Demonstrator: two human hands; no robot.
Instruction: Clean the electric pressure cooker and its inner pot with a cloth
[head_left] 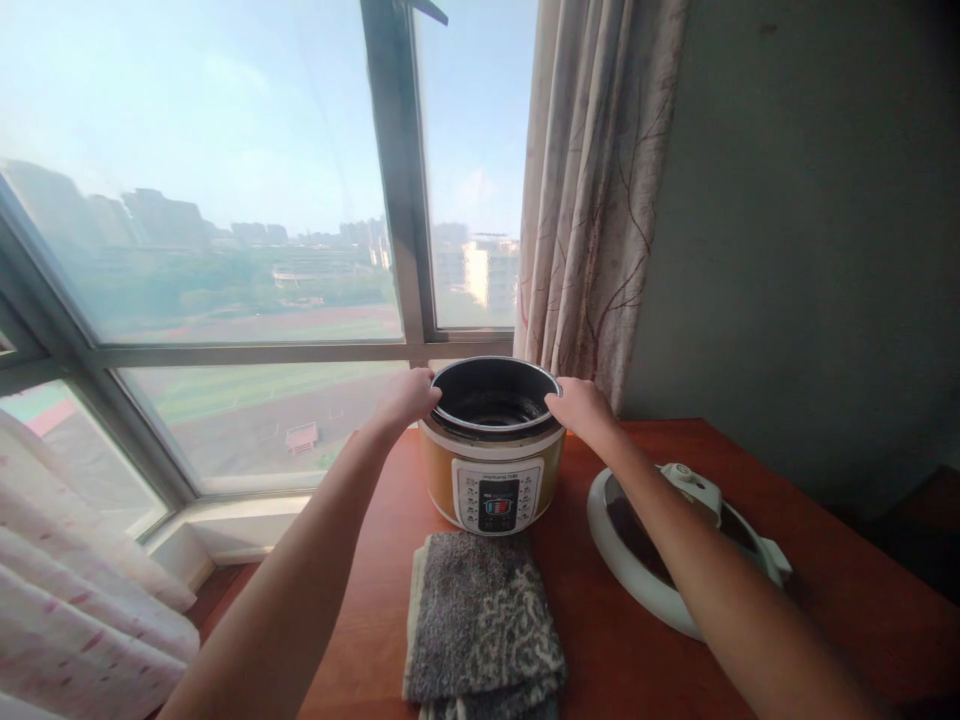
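Note:
A dark inner pot (495,388) with a pale rim sits in the top of a gold and white electric cooker (442,475), its rim standing above the cooker's edge. On the left side of that rim my left hand (409,396) is closed, thumb over the edge. Opposite it, my right hand (581,405) pinches the right side of the rim in the same way. The far fingers of both hands are hidden. A folded grey patterned towel (484,620) lies on the table right in front of the cooker.
The cooker's white lid (611,540) lies on the wooden table (585,660) at the right, partly behind my right forearm. Large windows (247,250) stand behind and to the left. A curtain (592,180) hangs behind the table, beside a dark wall (787,220).

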